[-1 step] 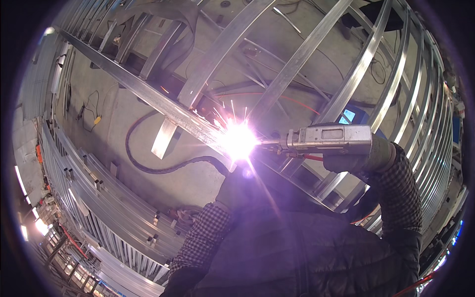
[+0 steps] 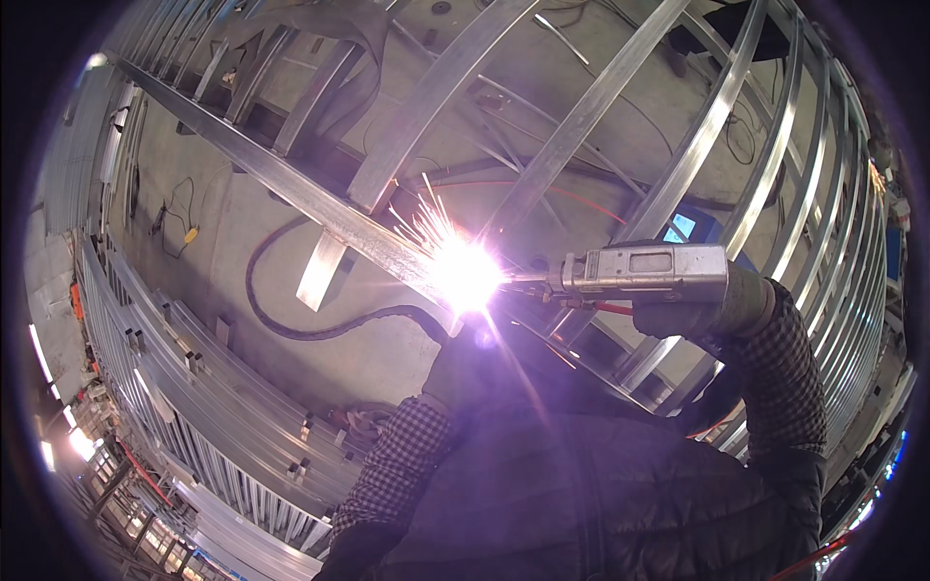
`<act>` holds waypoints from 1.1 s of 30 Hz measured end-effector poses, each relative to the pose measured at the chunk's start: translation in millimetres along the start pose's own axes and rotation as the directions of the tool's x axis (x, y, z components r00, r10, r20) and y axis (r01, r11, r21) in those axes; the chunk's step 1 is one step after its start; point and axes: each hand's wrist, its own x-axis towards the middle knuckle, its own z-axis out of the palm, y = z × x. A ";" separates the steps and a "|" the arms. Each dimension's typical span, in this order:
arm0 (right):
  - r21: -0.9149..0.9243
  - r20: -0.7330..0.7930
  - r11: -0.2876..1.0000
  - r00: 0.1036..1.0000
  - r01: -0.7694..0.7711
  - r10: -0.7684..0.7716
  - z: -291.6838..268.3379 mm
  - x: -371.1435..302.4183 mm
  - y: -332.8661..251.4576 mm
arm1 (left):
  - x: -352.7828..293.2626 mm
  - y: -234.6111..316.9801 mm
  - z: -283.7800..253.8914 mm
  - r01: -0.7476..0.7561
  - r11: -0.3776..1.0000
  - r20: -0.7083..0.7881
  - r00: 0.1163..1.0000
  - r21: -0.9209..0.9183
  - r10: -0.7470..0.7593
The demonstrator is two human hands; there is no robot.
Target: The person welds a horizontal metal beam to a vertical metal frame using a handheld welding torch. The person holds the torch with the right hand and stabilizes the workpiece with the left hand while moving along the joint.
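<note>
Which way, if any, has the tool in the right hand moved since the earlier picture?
No: against the long metal beam, the tool in the right hand shows no visible shift.

Can't see squat under the glare (image 2: 465, 277) from my end: it swallows the tip of the torch (image 2: 668, 266) and the bit of beam (image 2: 291, 198) behind it. Left hand (image 2: 449, 374) is mostly lost in purple murk, so I can't tell what it's touching. Right hand (image 2: 748, 298) is partly behind the torch. Top edge chops the bars (image 2: 594, 111), and the screen (image 2: 681, 228) is too small for me to read.
</note>
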 end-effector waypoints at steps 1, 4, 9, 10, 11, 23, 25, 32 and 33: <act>-0.009 0.002 1.000 1.000 -0.001 0.001 -0.5 -0.6 -0.8 | -0.8 -0.2 0.7 -0.006 1.000 -0.016 1.000 -0.007 0.006; -0.018 0.005 1.000 1.000 -0.022 0.022 -0.4 -2.1 -2.1 | 0.4 2.5 -2.0 0.080 0.996 0.056 0.995 -0.046 -0.077; -0.031 0.002 0.998 0.998 -0.056 0.056 -0.7 -5.9 -1.9 | 0.0 12.7 -10.5 -0.004 1.000 -0.057 0.998 -0.023 0.002; -0.030 0.002 0.998 0.998 -0.062 0.062 -0.2 -7.3 -1.6 | -0.1 12.5 -9.8 -0.025 1.000 -0.070 0.997 0.016 0.026; -0.027 0.000 0.997 0.998 -0.069 0.069 -0.4 -8.5 -1.4 | -0.4 11.2 -7.9 -0.045 0.998 -0.082 0.995 0.054 0.049; -0.168 -0.046 0.976 0.990 -0.137 0.131 -1.3 -12.5 -7.9 | -14.7 28.1 -26.0 -0.125 0.989 -0.180 0.977 -0.076 0.110; -0.169 -0.008 0.967 0.981 -0.192 0.193 -5.1 -19.3 -10.9 | -14.4 41.0 -38.2 -0.025 0.996 -0.075 0.997 -0.082 0.019; -0.032 -0.106 0.904 0.901 -0.425 0.420 -5.4 -74.9 -22.1 | -17.4 71.6 -28.7 -0.013 1.000 -0.047 0.999 0.012 0.014; 0.012 -0.098 0.923 0.918 -0.385 0.384 -4.2 -81.8 -21.3 | -17.5 77.5 -26.5 -0.004 0.999 0.003 1.000 0.038 0.004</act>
